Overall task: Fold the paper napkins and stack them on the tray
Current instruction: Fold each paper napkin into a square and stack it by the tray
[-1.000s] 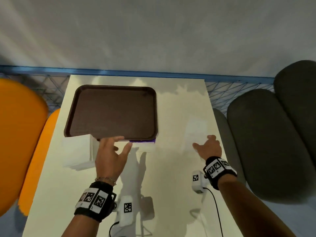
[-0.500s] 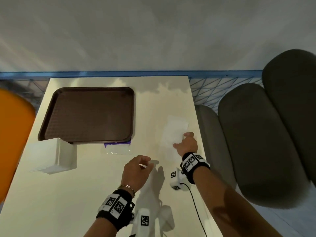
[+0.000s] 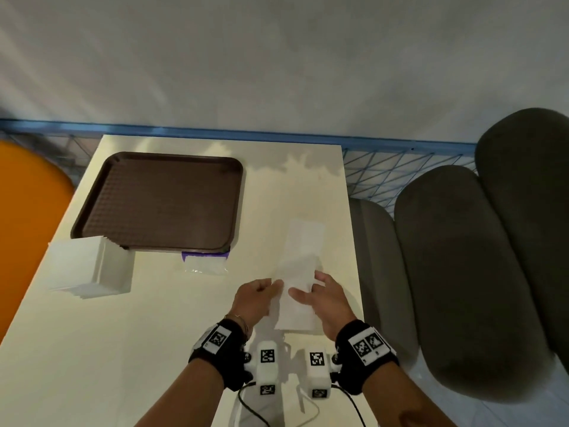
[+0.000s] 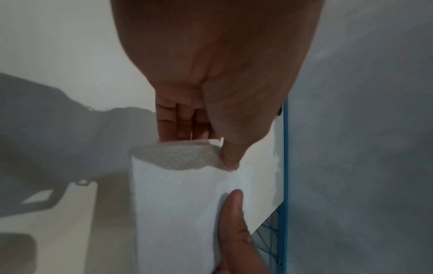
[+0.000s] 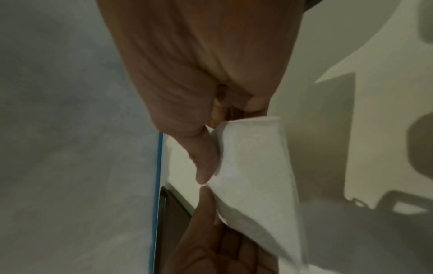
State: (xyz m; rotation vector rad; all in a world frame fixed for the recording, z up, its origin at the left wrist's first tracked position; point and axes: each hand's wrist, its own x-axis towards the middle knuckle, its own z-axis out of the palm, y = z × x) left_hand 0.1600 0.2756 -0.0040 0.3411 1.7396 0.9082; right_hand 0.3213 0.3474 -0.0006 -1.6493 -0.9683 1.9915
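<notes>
Item, one white paper napkin, long and narrow, lying lengthwise on the right half of the cream table, its near end lifted and curled over between both hands.

Item, left hand: fingers curled, thumb and fingertips pinching the napkin's near left edge.

Item, right hand: thumb laid on top of the sheet, the other fingers tucked beneath the right edge, so the paper is pinched there too.

Item, brown tray, at the far left of the table, well apart from the napkin in hand; nothing lies on it.

Item, stack of white napkins, touching the tray's near left corner.

Item, clear wrapper with a purple strip, just beside the tray's near edge.

Item, grey cushions to the right, orange seat to the left.
</notes>
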